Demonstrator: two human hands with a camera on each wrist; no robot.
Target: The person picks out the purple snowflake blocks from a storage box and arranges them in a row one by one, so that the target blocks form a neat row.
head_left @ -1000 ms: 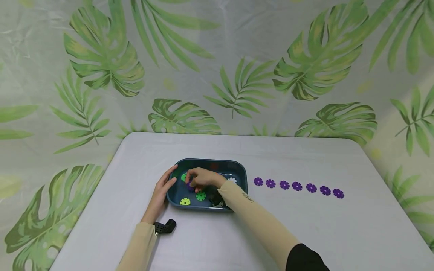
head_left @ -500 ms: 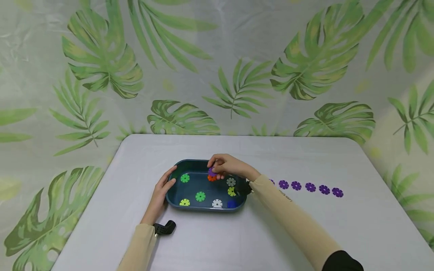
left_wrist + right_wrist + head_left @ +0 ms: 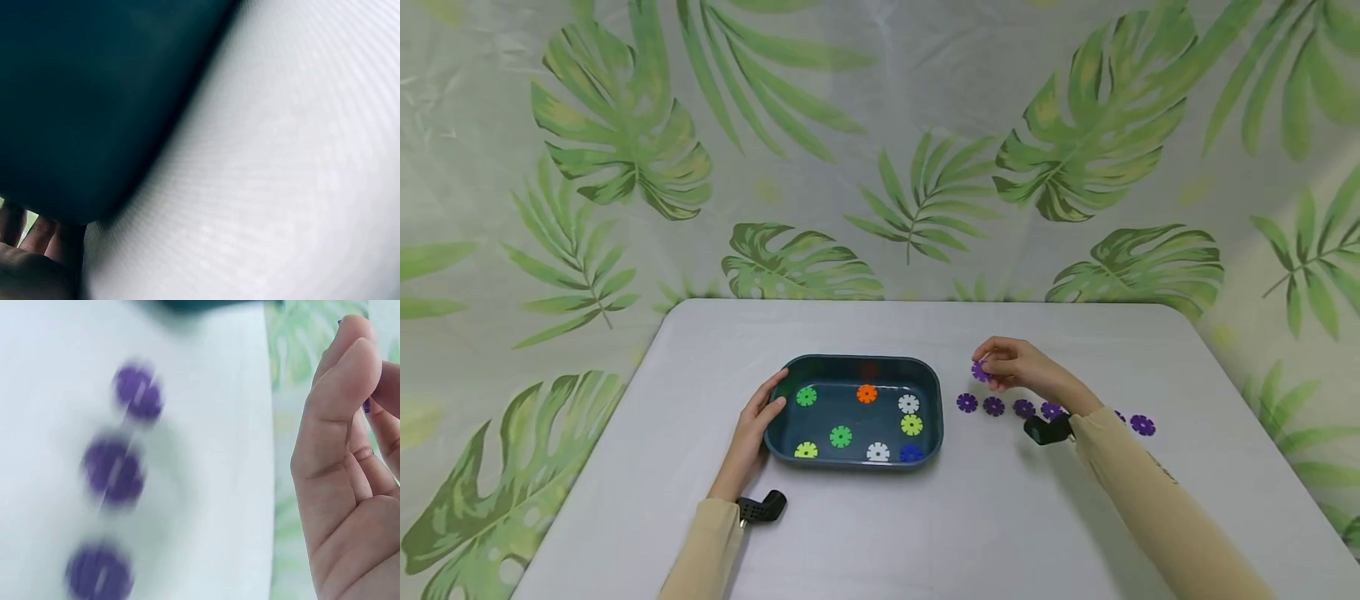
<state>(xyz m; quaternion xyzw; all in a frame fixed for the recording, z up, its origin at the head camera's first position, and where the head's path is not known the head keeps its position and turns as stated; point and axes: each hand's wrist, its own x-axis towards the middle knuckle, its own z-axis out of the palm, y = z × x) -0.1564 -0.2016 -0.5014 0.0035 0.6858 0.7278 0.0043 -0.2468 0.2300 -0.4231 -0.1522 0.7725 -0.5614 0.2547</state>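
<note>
One dark blue plastic tray (image 3: 853, 365) holds eight flat plastic flower discs — two green (image 3: 807, 397), two yellow (image 3: 912, 425), two white (image 3: 908, 404), one orange (image 3: 867, 393), one blue (image 3: 911, 453).

Lying flat on the white desk (image 3: 925, 525), backed by a leaf-printed green curtain (image 3: 880, 150) hanging behind.

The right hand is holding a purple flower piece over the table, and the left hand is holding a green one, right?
Not quite. The left hand holds no green piece; it rests against the end of the blue tray, as the head view shows. The green pieces lie inside the tray. The rest is right: the right hand pinches a purple flower piece above the table.
</note>
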